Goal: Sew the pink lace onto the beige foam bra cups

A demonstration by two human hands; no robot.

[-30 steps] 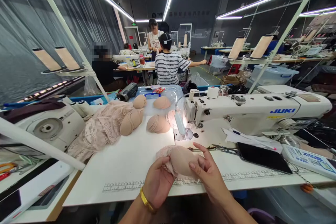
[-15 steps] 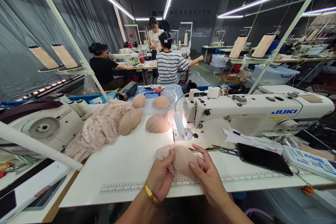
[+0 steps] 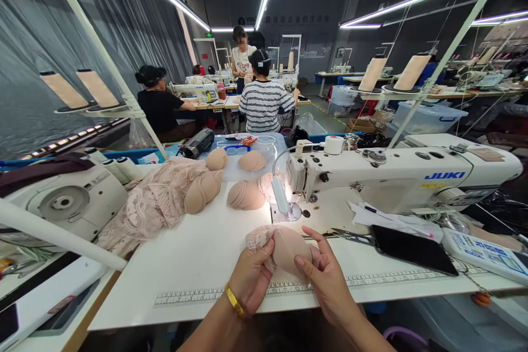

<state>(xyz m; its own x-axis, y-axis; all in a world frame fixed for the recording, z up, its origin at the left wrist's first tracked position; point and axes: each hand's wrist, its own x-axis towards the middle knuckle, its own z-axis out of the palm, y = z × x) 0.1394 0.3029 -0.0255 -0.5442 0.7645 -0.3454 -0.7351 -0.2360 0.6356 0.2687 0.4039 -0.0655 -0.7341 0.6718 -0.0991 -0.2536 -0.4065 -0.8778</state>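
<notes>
1. Gently cradle the cup [image 3: 287, 247], held over the table [image 3: 193, 253] at six o'clock from the lamp [image 3: 281, 196], without denting its dome.
2. Ideally, ease creases from the lace [image 3: 258, 238] at its ten o'clock.
3. Left hand [image 3: 250, 276]: thumb and fingers pinching lace and cup edge.
4. Right hand [image 3: 331, 281]: pinching the cup's four o'clock edge, index finger raised toward eleven.

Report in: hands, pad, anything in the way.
Left hand on lace. Right hand on pad, outer side up. Scissors, phone lying right of hands.
</notes>
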